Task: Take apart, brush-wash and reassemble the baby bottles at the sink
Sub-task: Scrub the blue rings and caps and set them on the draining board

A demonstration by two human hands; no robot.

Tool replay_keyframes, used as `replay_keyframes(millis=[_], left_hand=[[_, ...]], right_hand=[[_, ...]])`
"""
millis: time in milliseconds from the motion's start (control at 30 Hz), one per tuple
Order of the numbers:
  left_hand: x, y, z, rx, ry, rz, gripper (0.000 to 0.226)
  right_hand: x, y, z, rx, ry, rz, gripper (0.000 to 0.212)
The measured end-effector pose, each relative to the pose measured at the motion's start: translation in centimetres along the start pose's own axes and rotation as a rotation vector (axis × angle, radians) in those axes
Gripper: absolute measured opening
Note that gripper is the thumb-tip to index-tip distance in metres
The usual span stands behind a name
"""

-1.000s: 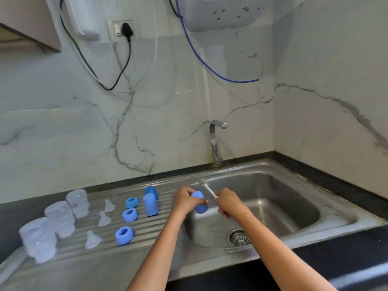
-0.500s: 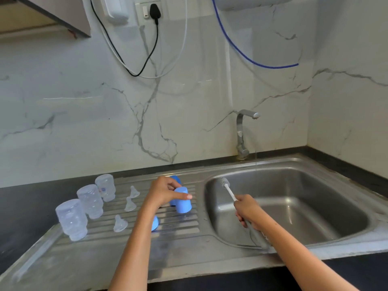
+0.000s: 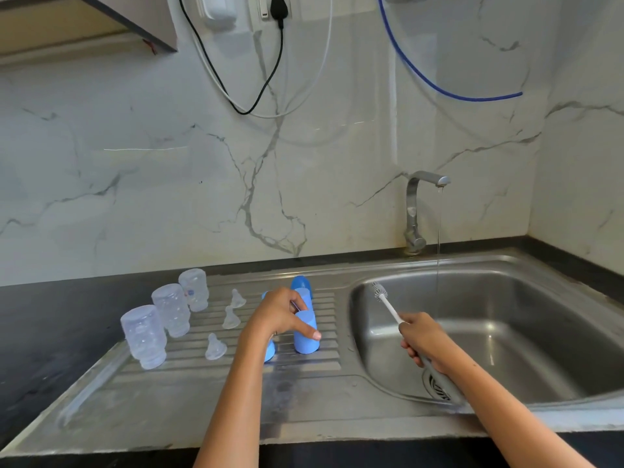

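Your left hand (image 3: 280, 315) grips blue cap (image 3: 305, 332), setting it on drainer ribs (image 3: 324, 358), centre frame. Right hand (image 3: 420, 336) wrapped round brush (image 3: 388, 304) over sink (image 3: 574, 393). Risk: cap tips on ribs, knocks neighbouring caps. Tap's running too.

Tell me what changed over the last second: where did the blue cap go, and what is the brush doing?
The left hand carried the blue cap from over the sink basin leftward and stood it on the drainboard, fingers still on it. The right hand drew the brush out of the cap and still grips it over the basin. The bottles, teats and running tap stayed as they were.
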State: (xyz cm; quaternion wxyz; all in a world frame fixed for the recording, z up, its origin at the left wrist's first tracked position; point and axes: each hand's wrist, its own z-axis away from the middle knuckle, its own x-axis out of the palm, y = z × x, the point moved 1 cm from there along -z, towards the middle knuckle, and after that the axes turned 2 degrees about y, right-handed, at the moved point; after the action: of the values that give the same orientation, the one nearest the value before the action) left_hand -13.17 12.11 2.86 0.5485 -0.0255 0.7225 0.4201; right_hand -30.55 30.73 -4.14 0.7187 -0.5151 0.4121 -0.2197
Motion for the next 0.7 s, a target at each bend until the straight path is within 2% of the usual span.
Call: replay_keyframes(millis=[200, 300, 533, 700], left_hand=[[-0.03, 0.0, 0.35, -0.022, -0.03, -0.016, 0.063], [-0.11, -0.05, 0.45, -0.023, -0.023, 0.033, 0.06], [-0.11, -0.42, -0.45, -0.039, 0.088, 0.18, 0.051], [-0.49, -0.07, -0.45, 0.026, 0.25, 0.296, 0.028]], right_hand=[[-0.03, 0.04, 0.05, 0.009, -0.005, -0.001, 0.05], [-0.06, 0.04, 0.16, 0.012, -0.003, -0.002, 0.049], [-0.18, 0.01, 0.31, 0.017, -0.02, -0.004, 0.05], [-0.3, -0.11, 0.46, 0.019, -0.005, -0.017, 0.048]])
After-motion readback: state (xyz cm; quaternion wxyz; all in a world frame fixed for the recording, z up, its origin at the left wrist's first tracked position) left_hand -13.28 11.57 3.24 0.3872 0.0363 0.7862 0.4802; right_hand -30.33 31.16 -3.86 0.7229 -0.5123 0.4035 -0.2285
